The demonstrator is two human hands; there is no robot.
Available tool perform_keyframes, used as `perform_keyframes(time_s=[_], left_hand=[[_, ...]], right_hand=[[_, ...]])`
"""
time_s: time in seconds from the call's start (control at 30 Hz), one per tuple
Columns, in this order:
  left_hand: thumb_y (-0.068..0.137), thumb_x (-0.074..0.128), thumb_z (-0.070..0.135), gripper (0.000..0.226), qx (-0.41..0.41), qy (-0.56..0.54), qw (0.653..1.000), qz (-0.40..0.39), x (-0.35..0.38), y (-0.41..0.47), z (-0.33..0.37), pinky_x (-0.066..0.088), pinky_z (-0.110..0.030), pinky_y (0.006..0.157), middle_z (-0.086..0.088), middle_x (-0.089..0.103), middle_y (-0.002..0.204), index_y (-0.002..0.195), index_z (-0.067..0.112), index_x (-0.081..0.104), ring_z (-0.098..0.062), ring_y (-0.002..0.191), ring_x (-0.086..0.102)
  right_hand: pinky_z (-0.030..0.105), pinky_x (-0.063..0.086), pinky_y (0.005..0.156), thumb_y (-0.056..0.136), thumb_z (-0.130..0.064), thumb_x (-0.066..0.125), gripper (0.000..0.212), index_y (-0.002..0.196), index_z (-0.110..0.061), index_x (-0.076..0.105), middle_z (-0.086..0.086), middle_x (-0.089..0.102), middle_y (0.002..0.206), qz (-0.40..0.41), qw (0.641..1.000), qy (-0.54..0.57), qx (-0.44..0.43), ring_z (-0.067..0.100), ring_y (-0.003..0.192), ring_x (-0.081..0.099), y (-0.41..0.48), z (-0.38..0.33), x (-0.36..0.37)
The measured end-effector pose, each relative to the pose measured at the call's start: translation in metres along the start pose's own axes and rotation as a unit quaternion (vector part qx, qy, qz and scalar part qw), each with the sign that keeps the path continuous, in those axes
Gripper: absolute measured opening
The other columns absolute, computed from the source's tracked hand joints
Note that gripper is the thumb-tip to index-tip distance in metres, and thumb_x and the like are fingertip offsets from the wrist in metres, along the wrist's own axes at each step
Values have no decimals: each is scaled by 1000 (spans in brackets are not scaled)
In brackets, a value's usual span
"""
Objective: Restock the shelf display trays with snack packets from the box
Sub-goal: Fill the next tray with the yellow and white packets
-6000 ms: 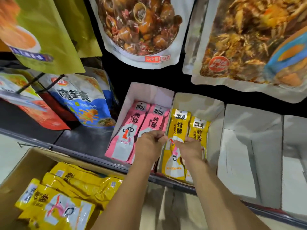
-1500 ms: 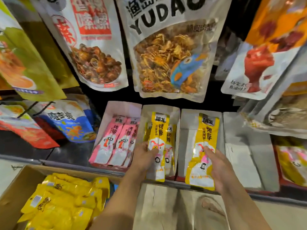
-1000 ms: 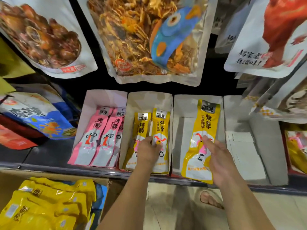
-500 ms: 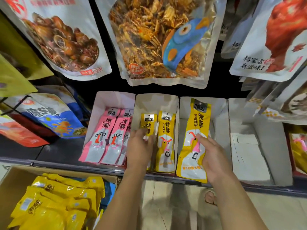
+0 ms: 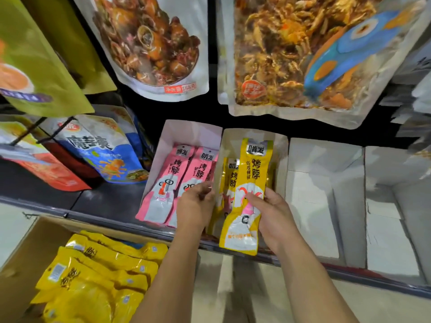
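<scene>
Our right hand [image 5: 272,214] pinches a yellow snack packet [image 5: 255,169], thumb across its front, over the second display tray [image 5: 280,147]. Our left hand [image 5: 194,206] curls at that tray's left wall, grip unclear; the cardboard box [image 5: 25,257] of yellow packets [image 5: 93,271] sits lower left.

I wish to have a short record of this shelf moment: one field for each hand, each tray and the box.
left hand: fingers curled at the wall between first tray and second tray; what they hold is unclear
right hand: grips one yellow packet over the second tray
first tray: pink packets
second tray: a partly hidden packet, also yellow, lies inside
third tray, fourth tray: white card, to the right
box: stacked packets, yellow, lower left
</scene>
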State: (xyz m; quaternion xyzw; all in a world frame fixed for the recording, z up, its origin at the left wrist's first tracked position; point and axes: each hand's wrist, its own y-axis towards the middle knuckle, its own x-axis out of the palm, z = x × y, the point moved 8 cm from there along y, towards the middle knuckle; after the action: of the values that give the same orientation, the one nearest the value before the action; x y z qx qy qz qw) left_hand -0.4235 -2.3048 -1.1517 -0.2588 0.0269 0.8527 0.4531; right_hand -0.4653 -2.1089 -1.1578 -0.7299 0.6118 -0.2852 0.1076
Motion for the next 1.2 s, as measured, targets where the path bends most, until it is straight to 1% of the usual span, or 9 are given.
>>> perform_keyframes(time_s=[0.13,0.2,0.27,0.4,0.6,0.87,0.93,1.03,1.2], left_hand=[[92,68,14,23,-27,-28,999,-13,2,7,-10,51,-19,84,3,74,99,115,17,73,-12,92,67],[92,68,14,24,-22,-27,999,-15,2,9,-12,50,-12,78,6,73,97,115,18,73,-8,89,67],[91,68,15,24,-14,-23,1000,-12,2,10,-14,44,-1,66,9,72,92,114,20,73,-1,81,64],[90,71,16,23,-12,-28,1000,0,2,10,-15,44,-3,65,8,71,88,112,21,74,-4,78,64],[87,71,13,24,-48,-59,997,-15,7,11,-21,56,-32,90,5,72,90,110,20,74,-10,82,65],[92,66,14,49,4,48,995,-91,-6,-20,7,44,-16,93,-2,63,130,139,12,55,-16,115,62],[92,64,15,51,20,98,992,-79,-17,-32,10,41,-16,95,-3,60,136,142,13,52,-17,120,60],[92,60,23,45,37,178,983,-40,-37,-50,13,49,-33,98,-8,64,128,136,17,57,-27,116,61],[89,54,30,45,62,374,925,-5,-81,-82,17,46,-38,92,-5,62,128,133,20,56,-32,116,56]], right_hand=[[46,58,89,87,-9,74,14,100,-12,76,6,78,97,55,993,-98,-23,30,96,73,26,16,11],[41,58,84,84,-12,78,18,102,-12,76,4,78,95,83,986,-139,-27,27,93,74,39,24,13],[37,58,84,81,-17,83,37,114,-10,71,5,76,106,115,976,-184,-29,23,92,73,50,31,14],[26,46,85,82,-26,82,63,136,-6,57,8,67,124,156,941,-300,-26,23,109,65,55,34,16],[31,43,99,89,-29,75,66,143,-2,50,13,61,136,131,907,-399,-29,29,125,56,50,29,23],[30,41,96,98,-30,60,71,157,-11,26,11,53,145,75,891,-444,-50,27,131,52,7,9,45],[31,41,102,98,-32,58,68,156,-13,27,10,49,150,58,869,-487,-68,27,135,48,-7,5,53],[37,39,107,98,-33,54,59,150,-11,37,11,47,148,39,803,-585,-104,32,135,44,-31,-2,65],[44,40,107,92,-29,54,50,138,-13,45,9,48,142,-1,687,-711,-150,33,132,43,-72,-9,93]])
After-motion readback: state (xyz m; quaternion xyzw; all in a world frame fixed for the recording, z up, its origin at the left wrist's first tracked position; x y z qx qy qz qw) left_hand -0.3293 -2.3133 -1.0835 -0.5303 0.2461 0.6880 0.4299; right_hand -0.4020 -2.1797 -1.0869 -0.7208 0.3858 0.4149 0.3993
